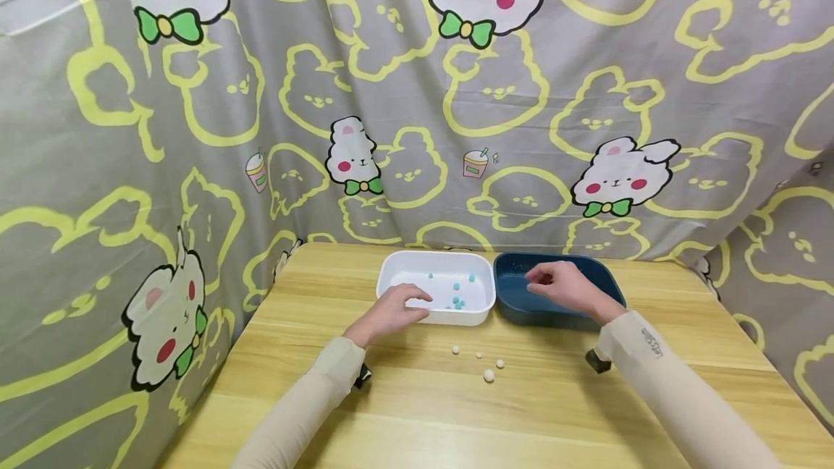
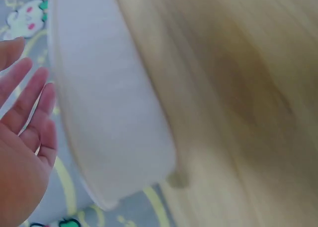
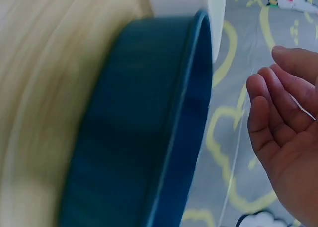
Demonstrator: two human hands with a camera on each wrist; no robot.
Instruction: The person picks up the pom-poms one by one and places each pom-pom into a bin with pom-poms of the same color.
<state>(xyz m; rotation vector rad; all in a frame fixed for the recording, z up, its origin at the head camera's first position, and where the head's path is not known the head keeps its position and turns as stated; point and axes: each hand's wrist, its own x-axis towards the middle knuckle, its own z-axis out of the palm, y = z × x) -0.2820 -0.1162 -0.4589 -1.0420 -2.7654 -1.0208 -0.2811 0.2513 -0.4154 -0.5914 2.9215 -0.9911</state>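
A white plastic basin [image 1: 462,318] holds several small teal balls [image 1: 456,300]. My left hand [image 1: 393,311] hovers at its front left edge, fingers loosely spread and nothing in them; in the left wrist view the palm of that hand [image 2: 22,147] is bare. Over the dark blue basin [image 1: 544,318] is my right hand [image 1: 565,286], its fingers gently bent. The right wrist view shows a gap between thumb and fingers of this hand [image 3: 288,117], with no object in it. Several white balls [image 1: 489,375] of different sizes lie on the table in front of the basins.
Both basins stand side by side on a wooden table [image 1: 417,425] near its back edge. A grey curtain [image 1: 404,100] with cartoon bears and rabbits hangs behind and at the sides. Dark wrist-worn devices [image 1: 597,361] sit under the sleeves.
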